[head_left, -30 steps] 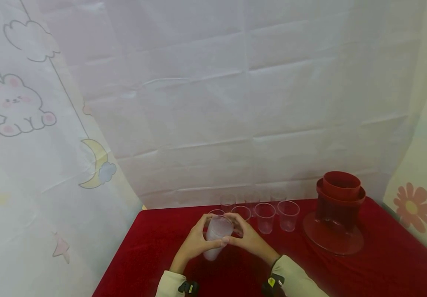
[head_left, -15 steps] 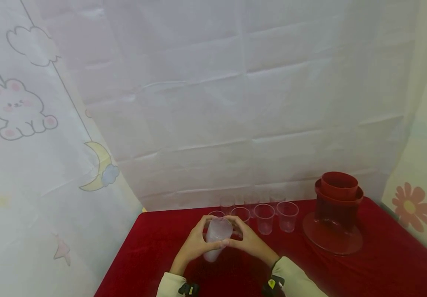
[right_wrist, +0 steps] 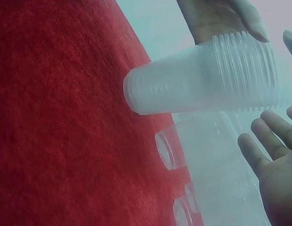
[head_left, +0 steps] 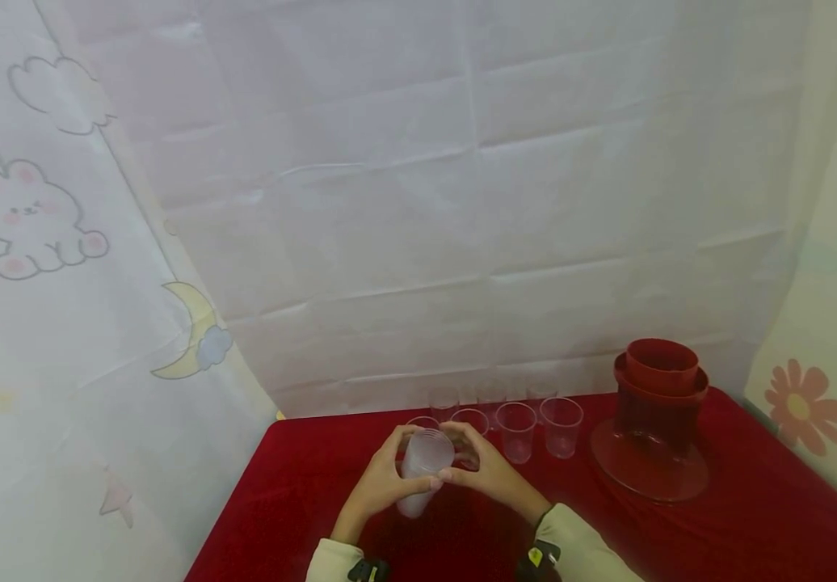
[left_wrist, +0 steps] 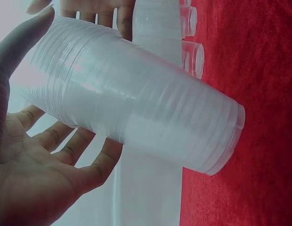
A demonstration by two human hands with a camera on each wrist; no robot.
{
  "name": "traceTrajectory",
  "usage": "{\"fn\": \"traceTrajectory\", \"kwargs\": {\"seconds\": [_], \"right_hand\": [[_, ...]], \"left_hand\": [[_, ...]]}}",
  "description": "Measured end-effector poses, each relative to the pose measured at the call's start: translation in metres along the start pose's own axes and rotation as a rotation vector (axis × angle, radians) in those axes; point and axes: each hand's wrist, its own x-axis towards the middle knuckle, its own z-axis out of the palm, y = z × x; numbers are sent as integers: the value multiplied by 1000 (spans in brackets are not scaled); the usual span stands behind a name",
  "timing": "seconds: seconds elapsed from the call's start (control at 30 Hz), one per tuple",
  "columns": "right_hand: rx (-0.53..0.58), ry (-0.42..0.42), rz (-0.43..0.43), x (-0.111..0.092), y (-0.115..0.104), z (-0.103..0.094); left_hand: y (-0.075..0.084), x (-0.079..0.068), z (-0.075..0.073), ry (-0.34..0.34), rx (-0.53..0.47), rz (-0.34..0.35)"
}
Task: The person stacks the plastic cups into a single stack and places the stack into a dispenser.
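At the red table's [head_left: 302, 465] right, a pot [head_left: 654, 420] held a narrower ring [head_left: 660, 378] in its mouth. Near centre, the left hand [head_left: 380, 478] gripped a tilted stack of nested cups [left_wrist: 136, 96], the right hand [head_left: 490, 470] extending its fingers just beside it; loose cups [head_left: 517, 440] stood farther off.

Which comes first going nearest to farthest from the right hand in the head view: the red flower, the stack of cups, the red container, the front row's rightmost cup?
1. Stack of cups: immediately left of the right hand.
2. Front row's rightmost cup: right, farther back.
3. Red container: farther right, on the table.
4. Red flower: right-hand wall.
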Motion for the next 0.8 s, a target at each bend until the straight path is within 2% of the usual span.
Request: {"fn": "traceTrajectory", "kwargs": {"seconds": [0.2,0.5,0.53,0.63,0.8], "right_hand": [[-7,9,-24,0,0,-4],[7,31,7,-3,-3,-12],[8,30,12,-3,-3,-12],[3,27,15,-3,-5,-15],[-17,45,-2,-4,-6,-20]], "left_hand": [[-1,0,0,-2,-1,-7],[3,-2,0,11,-17,-14],[-2,-2,0,12,-14,-15],[-3,-2,0,21,-13,-16],[2,-4,1,46,9,-20]]}}
